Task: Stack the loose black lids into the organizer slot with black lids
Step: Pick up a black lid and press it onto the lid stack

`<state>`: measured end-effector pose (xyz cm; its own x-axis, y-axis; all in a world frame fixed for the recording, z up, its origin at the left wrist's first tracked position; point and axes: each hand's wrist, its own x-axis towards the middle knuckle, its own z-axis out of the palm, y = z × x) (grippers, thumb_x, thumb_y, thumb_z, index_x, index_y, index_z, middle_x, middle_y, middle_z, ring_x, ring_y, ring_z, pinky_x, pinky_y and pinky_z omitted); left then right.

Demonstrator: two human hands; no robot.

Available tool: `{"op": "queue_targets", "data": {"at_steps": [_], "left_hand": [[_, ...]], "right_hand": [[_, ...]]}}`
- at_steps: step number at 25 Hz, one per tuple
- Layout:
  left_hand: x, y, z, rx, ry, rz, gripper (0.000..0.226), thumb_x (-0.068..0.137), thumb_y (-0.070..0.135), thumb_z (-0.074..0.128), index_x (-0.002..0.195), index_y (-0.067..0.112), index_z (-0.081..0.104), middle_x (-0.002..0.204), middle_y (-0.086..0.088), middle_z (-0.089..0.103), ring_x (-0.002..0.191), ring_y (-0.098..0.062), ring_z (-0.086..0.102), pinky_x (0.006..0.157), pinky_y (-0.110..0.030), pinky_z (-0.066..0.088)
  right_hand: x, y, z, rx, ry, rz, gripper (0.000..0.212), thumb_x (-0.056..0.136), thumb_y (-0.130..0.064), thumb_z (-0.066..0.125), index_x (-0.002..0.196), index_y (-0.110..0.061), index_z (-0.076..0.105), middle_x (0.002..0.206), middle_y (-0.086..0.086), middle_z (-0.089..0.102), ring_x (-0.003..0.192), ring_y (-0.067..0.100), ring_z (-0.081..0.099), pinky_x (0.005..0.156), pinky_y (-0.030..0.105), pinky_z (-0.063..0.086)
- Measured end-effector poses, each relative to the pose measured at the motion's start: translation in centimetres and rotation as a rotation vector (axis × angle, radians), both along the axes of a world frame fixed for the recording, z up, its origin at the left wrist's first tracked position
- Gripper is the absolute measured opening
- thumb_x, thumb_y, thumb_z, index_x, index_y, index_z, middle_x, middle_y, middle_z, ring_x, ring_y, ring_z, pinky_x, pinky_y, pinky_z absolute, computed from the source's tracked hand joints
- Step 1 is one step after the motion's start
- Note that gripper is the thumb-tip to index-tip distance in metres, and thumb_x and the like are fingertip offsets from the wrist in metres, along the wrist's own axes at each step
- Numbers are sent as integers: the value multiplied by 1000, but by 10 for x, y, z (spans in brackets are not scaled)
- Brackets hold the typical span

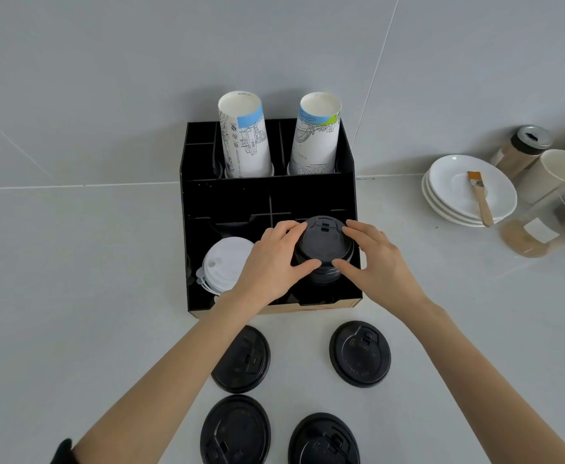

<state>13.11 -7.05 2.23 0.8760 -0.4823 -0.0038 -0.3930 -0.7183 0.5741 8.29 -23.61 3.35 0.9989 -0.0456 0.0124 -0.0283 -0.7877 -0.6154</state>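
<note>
A black organizer (227,199) stands on the white counter against the wall. In its front right slot sits a stack of black lids (323,249). My left hand (271,262) grips the stack's left side and my right hand (374,262) grips its right side, fingers curled around the top lid. Several loose black lids lie flat on the counter in front of the organizer: one under my left forearm (244,360), one to the right (359,353), and two at the bottom edge (235,430) (323,440).
White lids (224,262) fill the front left slot. Two stacks of printed paper cups (244,139) (316,135) stand in the back slots. At the right are stacked white saucers (458,202) with a brush (480,195), a jar (522,149) and a clear container (549,226).
</note>
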Motion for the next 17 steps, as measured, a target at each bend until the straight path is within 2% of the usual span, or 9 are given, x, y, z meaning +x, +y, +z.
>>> {"op": "queue_targets", "data": {"at_steps": [3,7,11,17], "left_hand": [[-2,-2,-4,-6,-21,-1,65,80,36,59,134,14,30,139,-5,38,121,-23,37,101,-37,36],[-6,-3,-7,-27,-22,19,64,81,34,59,134,14,30,139,-4,39,119,-23,39,99,-37,37],[-6,-3,-6,-31,3,16,64,82,33,59,135,14,29,140,-5,38,122,-24,38,100,-36,35],[-9,3,4,-25,51,7,61,83,29,57,135,14,29,143,-6,33,128,-24,33,103,-36,32]], "right_hand": [[-3,1,-5,-18,5,-9,54,81,-19,61,129,-9,40,139,5,42,125,20,37,100,21,27],[-6,3,-9,1,-14,-24,53,81,-16,61,130,-8,39,139,7,42,125,23,37,103,28,31],[-8,4,-10,11,-35,-31,53,82,-16,60,130,-9,39,139,6,42,126,23,37,101,21,26],[-14,-3,-2,-35,-43,27,53,83,-23,59,131,-14,38,141,3,41,127,22,36,104,26,25]]}}
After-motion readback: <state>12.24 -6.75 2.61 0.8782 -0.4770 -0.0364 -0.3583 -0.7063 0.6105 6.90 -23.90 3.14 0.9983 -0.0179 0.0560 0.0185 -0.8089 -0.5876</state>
